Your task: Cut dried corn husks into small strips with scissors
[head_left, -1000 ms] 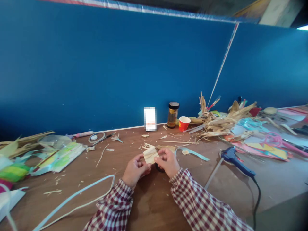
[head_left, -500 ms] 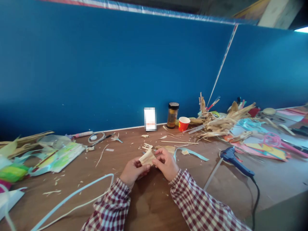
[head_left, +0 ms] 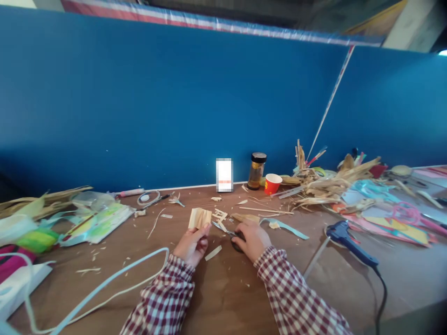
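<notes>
My left hand (head_left: 193, 246) pinches a squarish piece of dried husk (head_left: 199, 217), pale with a browner streak, and holds it up off the table. My right hand (head_left: 254, 240) is closed over the dark handles of a pair of scissors (head_left: 228, 231), whose blades point to the far left, towards some small cut husk pieces (head_left: 220, 216). Part of the handles is hidden under the fingers. A narrow pale strip (head_left: 213, 253) lies on the brown tabletop between my hands. Just beyond my right hand lies another flat husk piece (head_left: 247, 217).
Right of me lies a blue glue gun (head_left: 352, 241) with its cord. A jar (head_left: 257, 172) and a red paper cup (head_left: 273, 184) stand by the blue partition (head_left: 167, 102), near heaped dry husks (head_left: 328, 186). At left are a light-blue cable (head_left: 115, 278) and a painted sheet (head_left: 104, 225).
My right hand has let go of the husk and moved right onto the scissors. My left hand now holds the husk alone, turned more upright. A narrow strip now shows on the table.
</notes>
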